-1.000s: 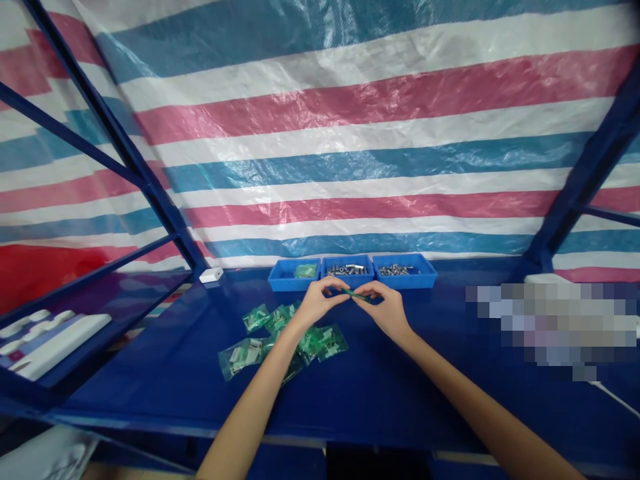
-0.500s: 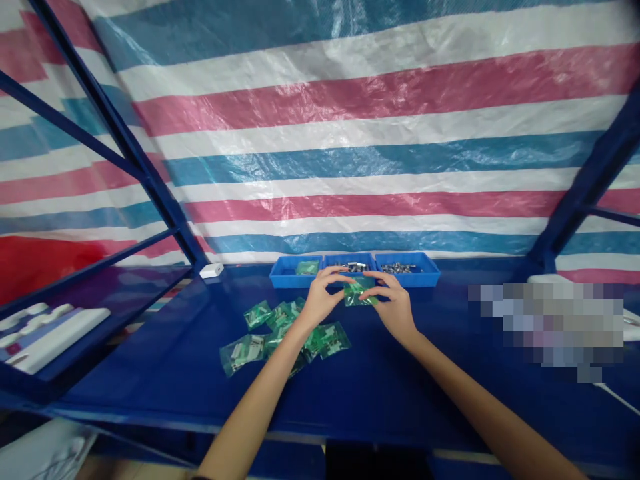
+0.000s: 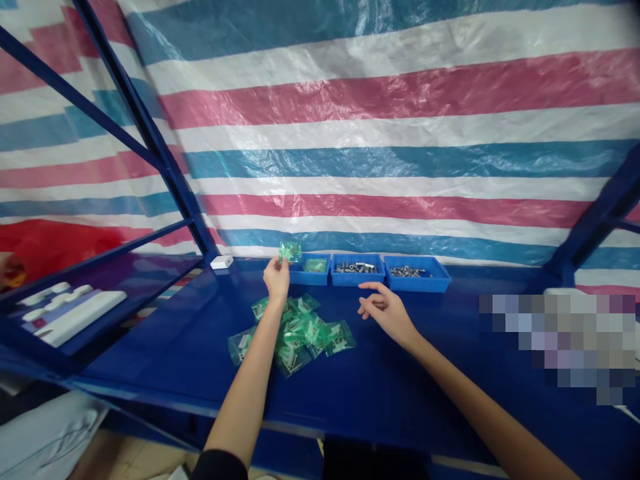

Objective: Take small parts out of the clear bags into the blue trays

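A small clear bag [image 3: 289, 251] with green contents is pinched aloft, just left of the blue trays, above the counter.

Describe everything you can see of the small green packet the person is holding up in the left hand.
The small green packet looks like a clear plastic bag with green contents, slightly crumpled and glossy. The left hand pinches its lower edge at the fingertips, lifting it above the blue table, just left of the leftmost blue tray. Its contents are too small to make out.
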{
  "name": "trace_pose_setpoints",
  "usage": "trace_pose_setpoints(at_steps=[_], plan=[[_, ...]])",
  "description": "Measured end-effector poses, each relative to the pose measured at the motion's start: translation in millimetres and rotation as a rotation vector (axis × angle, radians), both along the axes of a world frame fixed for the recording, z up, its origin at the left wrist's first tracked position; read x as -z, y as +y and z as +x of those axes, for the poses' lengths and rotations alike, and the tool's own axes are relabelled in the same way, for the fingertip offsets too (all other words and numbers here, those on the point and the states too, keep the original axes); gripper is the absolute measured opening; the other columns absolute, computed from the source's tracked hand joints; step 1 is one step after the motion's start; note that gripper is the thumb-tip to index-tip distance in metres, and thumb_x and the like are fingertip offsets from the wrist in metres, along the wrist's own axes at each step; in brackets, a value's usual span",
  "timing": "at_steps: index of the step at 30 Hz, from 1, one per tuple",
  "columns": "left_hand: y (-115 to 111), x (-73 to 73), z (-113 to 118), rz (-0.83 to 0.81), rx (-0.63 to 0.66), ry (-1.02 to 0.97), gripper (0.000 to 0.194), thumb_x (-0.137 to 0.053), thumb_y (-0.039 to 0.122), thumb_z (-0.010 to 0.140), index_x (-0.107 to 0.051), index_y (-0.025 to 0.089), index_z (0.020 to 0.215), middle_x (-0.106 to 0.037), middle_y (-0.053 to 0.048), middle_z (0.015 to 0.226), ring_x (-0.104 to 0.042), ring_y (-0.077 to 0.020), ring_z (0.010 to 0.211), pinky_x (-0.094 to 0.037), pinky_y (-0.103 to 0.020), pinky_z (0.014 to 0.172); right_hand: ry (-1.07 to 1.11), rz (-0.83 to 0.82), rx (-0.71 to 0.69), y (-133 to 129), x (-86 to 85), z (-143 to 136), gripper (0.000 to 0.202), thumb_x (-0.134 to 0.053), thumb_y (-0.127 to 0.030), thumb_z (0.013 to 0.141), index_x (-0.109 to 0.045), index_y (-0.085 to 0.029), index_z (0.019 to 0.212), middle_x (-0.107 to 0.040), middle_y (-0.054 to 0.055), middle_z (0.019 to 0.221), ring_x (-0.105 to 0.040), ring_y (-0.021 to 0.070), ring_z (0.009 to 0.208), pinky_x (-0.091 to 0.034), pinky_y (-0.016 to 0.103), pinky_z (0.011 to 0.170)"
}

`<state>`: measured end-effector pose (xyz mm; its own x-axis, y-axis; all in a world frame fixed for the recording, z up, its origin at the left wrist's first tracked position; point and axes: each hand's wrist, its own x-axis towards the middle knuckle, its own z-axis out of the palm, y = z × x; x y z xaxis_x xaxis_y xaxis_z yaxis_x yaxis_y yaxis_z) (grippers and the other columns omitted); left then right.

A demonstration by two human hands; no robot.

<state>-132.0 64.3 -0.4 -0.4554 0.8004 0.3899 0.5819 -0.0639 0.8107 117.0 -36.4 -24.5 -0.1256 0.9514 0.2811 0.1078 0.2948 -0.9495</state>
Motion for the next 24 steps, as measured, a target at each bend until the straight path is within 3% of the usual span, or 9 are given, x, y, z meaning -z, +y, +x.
trace_pose_setpoints(at_steps=[4, 8, 18, 24], plan=[[-1.9, 3.6, -4.9, -0.068, -0.116, 0.117, 0.03, -0.052, 0.029, 0.078, -0.067, 0.019, 0.102, -0.071, -0.008, 0.097, -0.063, -0.0251, 0.096, -0.042, -0.034, 0.085, -0.036, 0.0, -0.017, -1.8, 0.9, -0.8, 0.035, -0.057, -0.043, 0.078, -0.055, -0.019, 0.105, -0.065, 0.0, 0.062, -0.061, 0.0139, 0.053, -0.051, 0.028, 0.057], [-3.5, 4.5, -0.4, -0.132, -0.185, 0.213, 0.029, -0.051, 0.031, 0.079, -0.069, 0.021, 0.099, -0.071, -0.01, 0.098, -0.06, -0.0289, 0.101, -0.038, -0.04, 0.088, -0.068, -0.006, -0.044, -3.9, 2.9, -2.4, 0.032, -0.057, -0.042, 0.078, -0.057, -0.02, 0.101, -0.065, 0.0, 0.062, -0.06, 0.0135, 0.051, -0.05, 0.027, 0.055], [0.7, 6.0, 2.2, -0.185, -0.184, 0.314, 0.033, -0.047, 0.026, 0.081, -0.067, 0.019, 0.106, -0.071, -0.011, 0.098, -0.058, -0.0289, 0.103, -0.035, -0.04, 0.088, -0.09, -0.013, -0.074, -4.9, 6.5, -5.0, 0.028, -0.056, -0.038, 0.079, -0.059, -0.019, 0.098, -0.064, -0.001, 0.059, -0.058, 0.0122, 0.048, -0.049, 0.025, 0.051], [0.3, 6.3, -0.6, -0.153, -0.258, 0.301, 0.035, -0.042, 0.031, 0.083, -0.066, 0.022, 0.107, -0.071, -0.009, 0.098, -0.061, -0.0267, 0.097, -0.034, -0.039, 0.086, -0.078, -0.018, -0.064, -5.3, 6.1, -4.3, 0.026, -0.056, -0.038, 0.079, -0.06, -0.02, 0.096, -0.063, -0.002, 0.058, -0.059, 0.0122, 0.048, -0.048, 0.025, 0.051]])
